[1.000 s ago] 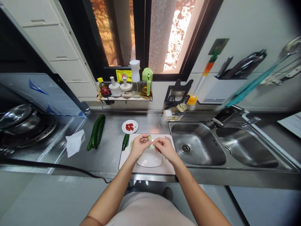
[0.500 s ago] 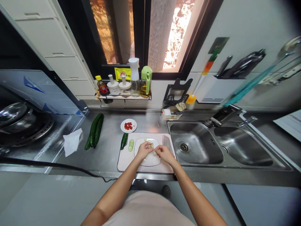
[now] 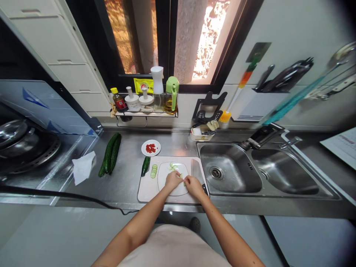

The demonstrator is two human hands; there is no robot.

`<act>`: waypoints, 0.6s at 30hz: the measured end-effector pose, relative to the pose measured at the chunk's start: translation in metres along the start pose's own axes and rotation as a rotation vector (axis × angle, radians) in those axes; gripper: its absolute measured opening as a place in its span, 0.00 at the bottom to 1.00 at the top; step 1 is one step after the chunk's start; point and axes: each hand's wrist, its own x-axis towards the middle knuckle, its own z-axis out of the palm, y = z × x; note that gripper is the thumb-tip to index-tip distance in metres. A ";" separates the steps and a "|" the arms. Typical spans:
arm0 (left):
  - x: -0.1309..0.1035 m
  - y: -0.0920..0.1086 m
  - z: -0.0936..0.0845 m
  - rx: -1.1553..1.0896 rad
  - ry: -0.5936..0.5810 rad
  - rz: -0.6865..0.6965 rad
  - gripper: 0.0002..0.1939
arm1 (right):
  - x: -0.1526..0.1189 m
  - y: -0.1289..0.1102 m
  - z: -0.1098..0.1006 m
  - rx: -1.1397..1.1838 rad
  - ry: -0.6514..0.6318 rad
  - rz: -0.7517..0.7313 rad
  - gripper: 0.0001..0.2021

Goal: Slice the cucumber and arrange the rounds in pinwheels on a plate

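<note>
My left hand (image 3: 172, 180) and my right hand (image 3: 194, 186) meet over a square white plate (image 3: 164, 185). Their fingertips are pinched together around a thin cucumber slice (image 3: 181, 176), which the fingers partly cover. Several pale green cucumber slices (image 3: 173, 166) lie near the plate's far edge. Beneath the plate is a pale cutting board (image 3: 144, 193). On its left side a row of cucumber slices (image 3: 153, 171) overlaps, beside a dark green cucumber piece (image 3: 145, 166). A kitchen knife (image 3: 197, 170) rests along the board's right side, its black handle toward me.
Behind the board stands a small plate (image 3: 144, 149) of chopped red pieces. Whole cucumbers (image 3: 109, 155) and a white paper sheet (image 3: 83, 167) lie to the left. A double sink (image 3: 230, 170) borders the board's right. A seasoning rack (image 3: 147, 114) hangs below the window.
My hands have shifted slightly toward me and to the right, uncovering more of the slices at the plate's far edge. The knife handle shows more now. The view has moved a little.
</note>
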 end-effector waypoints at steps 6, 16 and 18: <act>-0.004 0.007 -0.004 0.252 0.019 0.039 0.13 | -0.006 -0.007 0.003 -0.172 0.021 0.014 0.11; -0.006 0.010 -0.002 0.317 0.028 0.070 0.18 | -0.008 -0.010 0.006 -0.292 0.010 -0.001 0.12; -0.008 0.010 -0.002 0.320 0.029 0.084 0.17 | -0.009 -0.010 0.007 -0.284 0.020 -0.008 0.12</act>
